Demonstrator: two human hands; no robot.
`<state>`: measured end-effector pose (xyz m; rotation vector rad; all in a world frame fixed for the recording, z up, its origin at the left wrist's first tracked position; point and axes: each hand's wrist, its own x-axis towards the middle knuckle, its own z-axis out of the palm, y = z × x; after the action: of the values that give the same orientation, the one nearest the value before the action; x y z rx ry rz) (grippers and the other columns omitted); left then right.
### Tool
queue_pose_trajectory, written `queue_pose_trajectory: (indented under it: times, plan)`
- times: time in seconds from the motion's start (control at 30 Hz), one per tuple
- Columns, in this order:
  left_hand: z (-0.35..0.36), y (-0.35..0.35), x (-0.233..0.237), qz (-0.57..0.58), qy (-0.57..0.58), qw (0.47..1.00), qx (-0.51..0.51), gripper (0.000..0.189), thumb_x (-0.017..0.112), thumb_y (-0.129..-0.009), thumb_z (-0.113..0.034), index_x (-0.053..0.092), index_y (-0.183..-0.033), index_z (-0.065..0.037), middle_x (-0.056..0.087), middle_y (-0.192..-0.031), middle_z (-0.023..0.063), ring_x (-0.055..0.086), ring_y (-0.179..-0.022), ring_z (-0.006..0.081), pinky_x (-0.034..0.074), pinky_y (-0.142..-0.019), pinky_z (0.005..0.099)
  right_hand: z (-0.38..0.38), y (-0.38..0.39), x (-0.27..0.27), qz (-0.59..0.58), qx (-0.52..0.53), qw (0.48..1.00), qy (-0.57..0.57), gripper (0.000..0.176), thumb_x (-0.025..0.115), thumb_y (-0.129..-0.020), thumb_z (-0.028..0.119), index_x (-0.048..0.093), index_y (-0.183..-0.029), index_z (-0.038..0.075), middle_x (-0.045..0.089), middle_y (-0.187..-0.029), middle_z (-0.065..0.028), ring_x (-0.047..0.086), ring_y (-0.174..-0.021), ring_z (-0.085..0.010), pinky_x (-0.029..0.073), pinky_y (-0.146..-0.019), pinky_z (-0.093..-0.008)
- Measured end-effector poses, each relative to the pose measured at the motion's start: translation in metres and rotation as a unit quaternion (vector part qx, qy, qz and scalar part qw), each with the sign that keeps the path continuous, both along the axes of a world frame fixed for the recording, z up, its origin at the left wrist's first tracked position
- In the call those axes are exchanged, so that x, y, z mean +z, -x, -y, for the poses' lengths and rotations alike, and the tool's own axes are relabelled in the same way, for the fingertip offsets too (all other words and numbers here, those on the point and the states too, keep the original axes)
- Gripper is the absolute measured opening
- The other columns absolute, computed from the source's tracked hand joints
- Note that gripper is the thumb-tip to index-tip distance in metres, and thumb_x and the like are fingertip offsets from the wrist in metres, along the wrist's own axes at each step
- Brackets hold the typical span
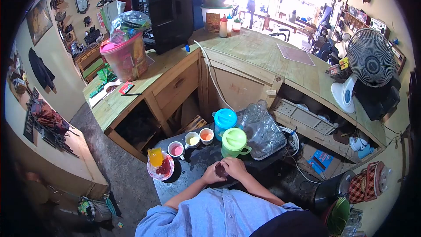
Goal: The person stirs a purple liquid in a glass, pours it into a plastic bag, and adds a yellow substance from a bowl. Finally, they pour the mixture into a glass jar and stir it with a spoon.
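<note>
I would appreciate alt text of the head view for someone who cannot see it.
A person's left hand and right hand hold a small dark container at a low table. Beyond stand a green pitcher and a blue pitcher; three cups sit to the left, a tray of glassware to the right.

The shirt (199,213) is light blue. One pitcher (225,120) is bright blue, the other (234,139) pale green. The cups (176,150) hold pink, pale yellow and orange. The bucket (125,59) has a pink lid (116,46); the basket (364,184) is checked red and black.
</note>
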<state>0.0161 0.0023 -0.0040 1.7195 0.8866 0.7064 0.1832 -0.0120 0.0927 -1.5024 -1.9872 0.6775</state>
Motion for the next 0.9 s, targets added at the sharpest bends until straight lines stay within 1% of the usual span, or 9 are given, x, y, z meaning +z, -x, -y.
queue_pose_trajectory:
  times: [0.03, 0.17, 0.27, 0.33, 0.43, 0.53, 0.63, 0.73, 0.9]
  plan:
    - [0.000, 0.000, 0.002, -0.009, 0.004, 1.000, -0.001, 0.086, 0.090, -0.052, -0.025, 0.050, -0.125, -0.004, 0.062, -0.118, 0.0146, 0.060, -0.110, 0.0259, 0.047, -0.096, 0.0364, 0.001, 0.000, 0.002, 0.053, -0.008, 0.999, 0.009, 0.025, 0.057, -0.088, 0.026, 0.068, -0.088, 0.003, 0.066, -0.087, -0.0175, 0.064, -0.079, -0.0369, 0.051, -0.070, -0.0450]
    - [0.001, 0.000, 0.005, -0.005, 0.013, 1.000, -0.002, 0.086, 0.090, -0.053, -0.024, 0.050, -0.125, -0.003, 0.061, -0.118, 0.0139, 0.060, -0.110, 0.0246, 0.046, -0.097, 0.0357, -0.001, 0.002, -0.001, 0.009, 0.018, 1.000, 0.014, 0.023, 0.055, -0.089, 0.025, 0.068, -0.088, 0.005, 0.065, -0.086, -0.0152, 0.064, -0.079, -0.0353, 0.051, -0.069, -0.0456]
    - [0.000, 0.000, 0.002, 0.020, -0.008, 1.000, 0.002, 0.084, 0.090, -0.053, -0.022, 0.050, -0.125, -0.004, 0.061, -0.118, 0.0129, 0.059, -0.110, 0.0235, 0.046, -0.097, 0.0351, -0.002, 0.005, 0.003, 0.007, -0.025, 1.000, 0.000, 0.023, 0.057, -0.088, 0.025, 0.068, -0.087, 0.005, 0.066, -0.084, -0.0168, 0.064, -0.078, -0.0369, 0.051, -0.069, -0.0453]
    - [0.001, 0.000, 0.003, 0.017, 0.005, 1.000, -0.007, 0.084, 0.090, -0.054, -0.021, 0.050, -0.125, -0.004, 0.061, -0.117, 0.0127, 0.059, -0.110, 0.0235, 0.045, -0.098, 0.0350, -0.003, 0.004, 0.001, 0.067, 0.002, 0.997, 0.046, 0.023, 0.057, -0.088, 0.025, 0.068, -0.086, 0.005, 0.065, -0.082, -0.0170, 0.064, -0.077, -0.0371, 0.050, -0.069, -0.0459]
    - [0.002, -0.001, 0.004, 0.045, 0.012, 0.999, -0.002, 0.084, 0.090, -0.053, -0.021, 0.050, -0.126, -0.004, 0.061, -0.118, 0.0127, 0.059, -0.110, 0.0234, 0.045, -0.098, 0.0350, -0.005, 0.005, -0.003, -0.039, -0.011, 0.999, -0.001, 0.023, 0.057, -0.088, 0.025, 0.068, -0.085, 0.005, 0.065, -0.083, -0.0170, 0.064, -0.078, -0.0365, 0.051, -0.070, -0.0455]
    - [0.000, 0.002, -0.001, 0.000, 0.009, 1.000, -0.009, 0.086, 0.090, -0.053, -0.021, 0.049, -0.127, -0.004, 0.061, -0.118, 0.0126, 0.059, -0.110, 0.0230, 0.045, -0.098, 0.0350, -0.004, 0.004, -0.008, 0.048, 0.001, 0.999, 0.011, 0.024, 0.056, -0.088, 0.025, 0.068, -0.086, 0.004, 0.066, -0.085, -0.0171, 0.064, -0.078, -0.0363, 0.051, -0.070, -0.0451]
    - [-0.001, 0.001, -0.009, 0.032, 0.011, 0.999, -0.008, 0.088, 0.090, -0.052, -0.021, 0.048, -0.128, -0.005, 0.061, -0.118, 0.0127, 0.059, -0.110, 0.0237, 0.045, -0.098, 0.0353, -0.005, 0.005, -0.009, -0.035, -0.007, 0.999, 0.013, 0.023, 0.054, -0.089, 0.024, 0.067, -0.085, 0.005, 0.065, -0.084, -0.0188, 0.064, -0.081, -0.0375, 0.051, -0.071, -0.0457]
    - [-0.002, 0.002, -0.009, 0.006, 0.012, 1.000, -0.012, 0.088, 0.090, -0.053, -0.022, 0.048, -0.128, -0.005, 0.061, -0.119, 0.0129, 0.059, -0.111, 0.0241, 0.045, -0.098, 0.0356, -0.005, 0.004, -0.010, 0.036, -0.016, 0.999, 0.014, 0.023, 0.054, -0.089, 0.024, 0.067, -0.086, 0.005, 0.065, -0.084, -0.0193, 0.063, -0.080, -0.0380, 0.050, -0.071, -0.0459]
    - [-0.005, 0.002, -0.010, 0.030, 0.000, 0.999, -0.018, 0.086, 0.090, -0.053, -0.022, 0.049, -0.127, -0.005, 0.061, -0.118, 0.0127, 0.059, -0.111, 0.0232, 0.046, -0.098, 0.0355, -0.005, 0.004, -0.001, 0.001, -0.012, 1.000, 0.015, 0.024, 0.055, -0.089, 0.025, 0.067, -0.085, 0.004, 0.065, -0.084, -0.0194, 0.064, -0.079, -0.0380, 0.050, -0.071, -0.0465]
